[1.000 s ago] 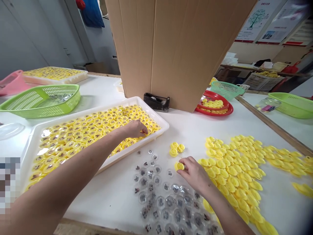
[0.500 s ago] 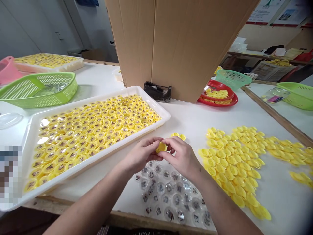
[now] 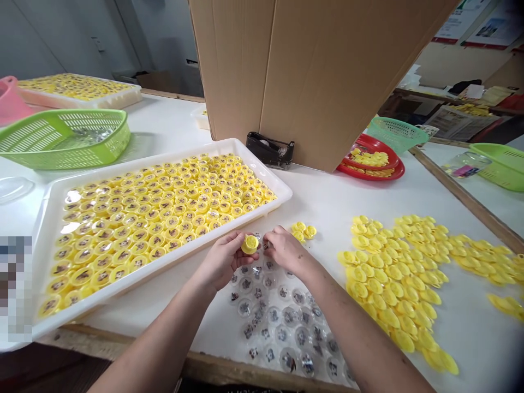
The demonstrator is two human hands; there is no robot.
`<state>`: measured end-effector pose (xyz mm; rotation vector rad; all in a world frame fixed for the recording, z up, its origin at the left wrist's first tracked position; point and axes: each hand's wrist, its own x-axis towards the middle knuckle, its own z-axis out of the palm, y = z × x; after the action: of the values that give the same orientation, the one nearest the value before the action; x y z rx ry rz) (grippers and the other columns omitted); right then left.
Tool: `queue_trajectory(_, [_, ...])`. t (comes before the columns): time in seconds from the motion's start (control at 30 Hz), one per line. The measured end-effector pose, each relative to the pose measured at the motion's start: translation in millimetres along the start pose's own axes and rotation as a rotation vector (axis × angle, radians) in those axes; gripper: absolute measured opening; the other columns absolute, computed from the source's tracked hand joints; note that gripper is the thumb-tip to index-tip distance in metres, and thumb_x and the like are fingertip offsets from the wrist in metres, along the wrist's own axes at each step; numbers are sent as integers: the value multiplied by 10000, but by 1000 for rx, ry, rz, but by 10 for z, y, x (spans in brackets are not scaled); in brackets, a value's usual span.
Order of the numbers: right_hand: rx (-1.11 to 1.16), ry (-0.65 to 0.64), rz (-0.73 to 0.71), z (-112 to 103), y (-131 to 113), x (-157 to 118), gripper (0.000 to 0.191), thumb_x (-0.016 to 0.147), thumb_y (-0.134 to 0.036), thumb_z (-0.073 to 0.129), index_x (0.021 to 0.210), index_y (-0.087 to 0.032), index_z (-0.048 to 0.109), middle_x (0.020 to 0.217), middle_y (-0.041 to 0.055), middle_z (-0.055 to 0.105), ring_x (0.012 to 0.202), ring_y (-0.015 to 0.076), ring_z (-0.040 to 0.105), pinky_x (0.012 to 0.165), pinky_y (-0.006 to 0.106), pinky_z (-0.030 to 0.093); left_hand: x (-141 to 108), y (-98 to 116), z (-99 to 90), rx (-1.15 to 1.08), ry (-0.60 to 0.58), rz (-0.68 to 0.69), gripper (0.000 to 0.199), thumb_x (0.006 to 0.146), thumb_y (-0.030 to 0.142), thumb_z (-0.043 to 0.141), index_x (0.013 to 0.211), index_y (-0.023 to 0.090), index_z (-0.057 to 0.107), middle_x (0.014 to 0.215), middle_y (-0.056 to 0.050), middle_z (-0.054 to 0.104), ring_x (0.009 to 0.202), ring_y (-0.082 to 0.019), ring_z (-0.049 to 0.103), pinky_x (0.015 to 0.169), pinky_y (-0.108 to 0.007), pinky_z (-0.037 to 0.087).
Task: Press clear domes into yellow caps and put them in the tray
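Between its thumb and fingers my left hand [image 3: 227,259] grips a small yellow cup-shaped plastic piece [image 3: 249,244], hollow side towards me. Just to the right, my right hand [image 3: 289,250] has its fingertips pinched together on a small clear round piece with a printed picture [image 3: 266,245], partly covered by the fingers. Below both hands, many clear round pieces [image 3: 289,315] with printed figures are spread over the white table. A few yellow pieces [image 3: 310,232] lie beyond my right hand.
A white tray [image 3: 282,197] full of yellow picture pieces stands to the left. Loose yellow pieces [image 3: 393,273] spread across the right. A tape dispenser [image 3: 270,150] sits before a tall cardboard box [image 3: 311,76]. Green basket [image 3: 61,139] back left; red plates [image 3: 395,164] back right.
My hands, earlier together at the yellow piece, are now apart. The left keeps the yellow piece and has shifted left; the right has come off it and pinches a clear piece.
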<state>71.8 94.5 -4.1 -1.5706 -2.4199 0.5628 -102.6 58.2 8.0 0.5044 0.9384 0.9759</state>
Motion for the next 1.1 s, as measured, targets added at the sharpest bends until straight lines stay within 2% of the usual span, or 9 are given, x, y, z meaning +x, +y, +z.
queue_trajectory(0.1, [22,20,-1,-8,13,-22,89,703,-136,625,784,-172,621,813,46,552,736,178,569,666,279,442,27,-5,1,-66,26,-5,194,874,232,518,996,101,593,855,-129,673,660,-160,670,622,-240,552])
queue_trajectory(0.23, [102,112,1,-121,0,-199,156,749,-137,587,903,-163,584,885,50,582,704,135,576,689,271,485,14,-39,17,-113,11,6,164,844,176,557,984,99,598,900,-121,666,718,-163,675,732,-265,555])
queue_trajectory(0.4, [494,283,-79,-269,-100,-532,191,798,-216,601,984,-189,567,920,40,600,747,128,611,680,256,537,-35,-155,98,-114,-153,8,294,743,220,708,995,132,586,900,-86,665,734,-159,675,677,-226,550])
queue_trajectory(0.47, [572,309,-92,-291,-146,-619,193,798,-208,607,988,-200,578,922,38,606,754,133,617,689,267,547,-48,-202,124,-121,-226,14,315,724,228,730,991,140,588,878,-70,670,726,-142,668,664,-212,547])
queue_trajectory(0.6, [535,331,-89,-314,-219,-690,176,788,-201,619,963,-205,600,890,34,621,730,136,613,670,276,546,-57,-258,137,-108,-296,51,328,720,248,737,1000,157,592,832,-50,671,693,-120,650,646,-210,541])
queue_trajectory(0.77, [506,352,-85,-348,-274,-710,197,792,-197,620,987,-211,606,889,31,641,698,130,617,647,275,545,-66,-265,134,-109,-314,91,319,698,236,754,975,169,611,841,-35,656,687,-109,630,637,-215,529])
queue_trajectory(0.93, [433,342,-100,-407,-325,-735,216,806,-189,602,1018,-224,619,905,28,654,716,135,627,663,276,549,-73,-274,141,-92,-312,106,408,667,238,775,1045,185,628,882,-49,667,754,-136,638,686,-240,516])
queue_trajectory(1.1, [368,347,-118,-447,-350,-755,228,805,-163,603,1022,-229,621,922,20,661,720,126,632,672,265,553,-67,-290,145,-43,-308,176,359,648,210,782,985,175,665,883,-46,670,747,-136,632,682,-249,511])
